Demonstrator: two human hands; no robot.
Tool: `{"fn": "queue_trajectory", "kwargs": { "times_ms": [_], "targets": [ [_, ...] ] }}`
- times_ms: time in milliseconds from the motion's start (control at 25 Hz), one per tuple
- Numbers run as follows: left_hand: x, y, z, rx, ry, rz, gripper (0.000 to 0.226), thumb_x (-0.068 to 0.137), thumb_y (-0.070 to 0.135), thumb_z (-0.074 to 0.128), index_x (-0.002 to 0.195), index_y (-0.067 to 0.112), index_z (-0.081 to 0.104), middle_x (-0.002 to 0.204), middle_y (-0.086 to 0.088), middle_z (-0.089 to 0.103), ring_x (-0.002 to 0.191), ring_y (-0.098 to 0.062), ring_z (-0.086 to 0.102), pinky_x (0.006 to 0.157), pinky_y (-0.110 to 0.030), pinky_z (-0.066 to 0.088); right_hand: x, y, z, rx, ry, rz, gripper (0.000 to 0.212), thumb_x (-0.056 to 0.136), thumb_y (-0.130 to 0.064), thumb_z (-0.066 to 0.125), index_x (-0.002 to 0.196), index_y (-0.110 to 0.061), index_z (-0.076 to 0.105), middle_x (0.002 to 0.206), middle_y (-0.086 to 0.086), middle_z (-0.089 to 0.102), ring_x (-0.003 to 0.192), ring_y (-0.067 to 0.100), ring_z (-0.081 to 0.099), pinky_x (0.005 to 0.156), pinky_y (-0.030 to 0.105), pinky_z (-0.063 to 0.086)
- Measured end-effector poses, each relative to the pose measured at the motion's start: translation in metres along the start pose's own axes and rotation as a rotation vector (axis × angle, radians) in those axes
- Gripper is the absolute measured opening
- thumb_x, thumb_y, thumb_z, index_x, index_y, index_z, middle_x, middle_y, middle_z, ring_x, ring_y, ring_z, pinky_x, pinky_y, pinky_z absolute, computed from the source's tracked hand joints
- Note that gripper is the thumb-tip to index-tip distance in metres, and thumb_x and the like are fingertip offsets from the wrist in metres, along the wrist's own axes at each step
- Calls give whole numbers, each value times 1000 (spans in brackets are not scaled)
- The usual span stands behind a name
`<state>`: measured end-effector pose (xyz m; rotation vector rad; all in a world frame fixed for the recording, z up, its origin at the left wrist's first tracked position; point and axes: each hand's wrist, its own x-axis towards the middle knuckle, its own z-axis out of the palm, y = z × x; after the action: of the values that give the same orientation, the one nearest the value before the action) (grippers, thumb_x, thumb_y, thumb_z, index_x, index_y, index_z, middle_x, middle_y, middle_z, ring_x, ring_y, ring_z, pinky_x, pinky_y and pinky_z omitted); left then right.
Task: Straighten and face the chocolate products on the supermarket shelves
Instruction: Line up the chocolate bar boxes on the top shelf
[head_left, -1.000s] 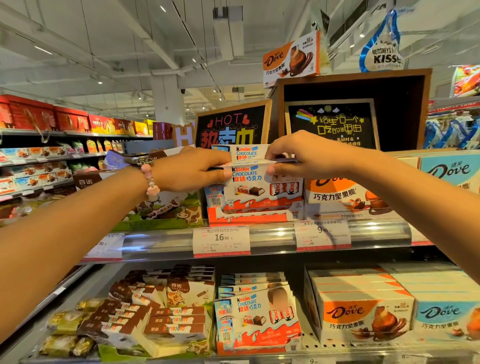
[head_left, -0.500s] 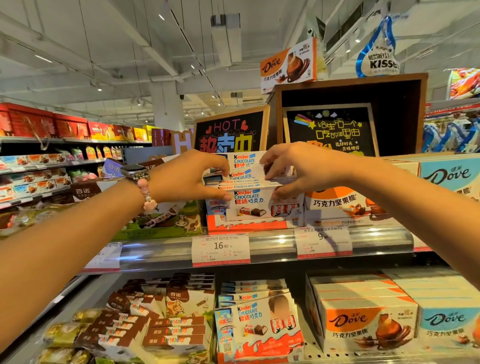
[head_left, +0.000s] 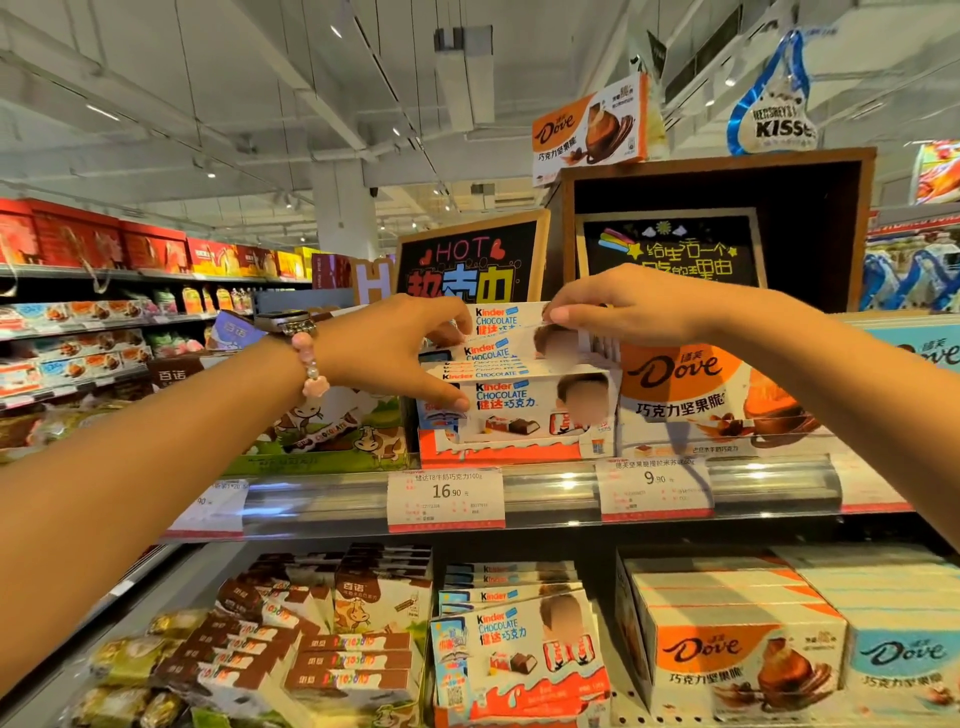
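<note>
Left hand (head_left: 395, 353) grips the Kinder stack (head_left: 519, 410) at its left edge. Right hand (head_left: 623, 306) pinches the top box (head_left: 506, 317) by its right end. Dove box (head_left: 691, 395) abuts the stack's right side; free space in front.

Beside your left hand (head_left: 395, 353), you wear a dark watch (head_left: 287, 320) and a pink bead bracelet (head_left: 310, 368) with a flower charm.

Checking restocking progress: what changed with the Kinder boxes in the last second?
The Kinder box that both hands held level came down onto the stack, its face tilted forward; the left hand dropped its thumb to the stack's front. The right hand still pinches it. Dove boxes unchanged.
</note>
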<state>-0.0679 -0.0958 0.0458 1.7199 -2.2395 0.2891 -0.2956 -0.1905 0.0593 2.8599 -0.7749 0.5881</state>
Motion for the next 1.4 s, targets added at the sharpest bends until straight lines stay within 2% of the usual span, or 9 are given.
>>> {"fn": "queue_trajectory", "kwargs": {
  "times_ms": [120, 240, 400, 720, 880, 1040, 1200, 1320, 1400],
  "targets": [
    [3, -1, 0, 18, -43, -7, 62, 70, 43, 74, 121, 23, 45, 125, 4, 52, 111, -12, 51, 85, -22, 42, 10, 3, 5, -64, 39, -7, 30, 96, -17, 48, 123, -11, 59, 123, 4, 61, 108, 16, 55, 82, 19, 36],
    [4, -3, 1, -5, -52, -29, 66, 72, 42, 73, 126, 22, 43, 130, 2, 50, 107, -9, 47, 82, -19, 41, 14, 8, 11, -68, 83, -7, 27, 94, -13, 51, 118, -10, 63, 118, 5, 64, 102, 15, 56, 80, 21, 37],
    [2, -3, 0, -35, -53, -17, 65, 72, 42, 72, 125, 26, 38, 125, 2, 52, 101, -11, 54, 65, -9, 44, 14, 12, 15, -12, 195, 3, 26, 95, -12, 49, 116, -9, 64, 114, 7, 65, 96, 12, 53, 77, 24, 36],
    [-1, -2, -1, -54, -9, 7, 65, 70, 40, 75, 123, 29, 39, 120, 6, 51, 104, -14, 55, 84, -29, 52, 10, 13, 8, 22, 146, -1, 23, 94, -13, 51, 113, -13, 65, 106, -1, 62, 77, -1, 51, 60, 2, 38],
    [-2, -3, -1, -54, -20, 37, 57, 65, 48, 71, 115, 33, 46, 122, 5, 55, 109, -11, 53, 85, -27, 49, 13, 8, 6, -6, 50, -7, 24, 92, -14, 54, 113, -14, 67, 112, -4, 64, 93, 5, 53, 69, 8, 38],
    [-2, -4, -2, -19, -8, 22, 70, 65, 51, 67, 127, 23, 54, 126, 7, 57, 110, -8, 53, 85, -18, 45, 18, 1, 1, 28, -1, 46, 25, 91, -12, 57, 113, -12, 67, 98, -7, 62, 82, 4, 53, 69, 11, 40],
    [-2, 2, -3, 5, -104, 28, 74, 66, 56, 61, 131, 23, 50, 121, 12, 56, 107, -5, 53, 82, -13, 43, 22, 0, 5, -130, -18, 66, 23, 92, -16, 53, 111, -11, 67, 108, 1, 64, 88, 10, 50, 74, 25, 37],
    [2, 2, -9, -163, -102, -25, 67, 76, 66, 44, 123, 19, 58, 117, 10, 61, 102, -8, 59, 85, -22, 50, 18, 4, 9, -117, 25, 46, 21, 93, -18, 52, 109, -11, 65, 109, 1, 64, 86, 10, 49, 73, 25, 36],
    [8, -1, -7, -56, -72, -63, 46, 90, 45, 45, 121, 15, 58, 119, -1, 62, 102, -14, 60, 88, -29, 51, 13, 4, 13, -36, 78, 35, 22, 93, -17, 53, 109, -10, 66, 106, -1, 63, 79, 4, 49, 70, 17, 37]
  ]
}}
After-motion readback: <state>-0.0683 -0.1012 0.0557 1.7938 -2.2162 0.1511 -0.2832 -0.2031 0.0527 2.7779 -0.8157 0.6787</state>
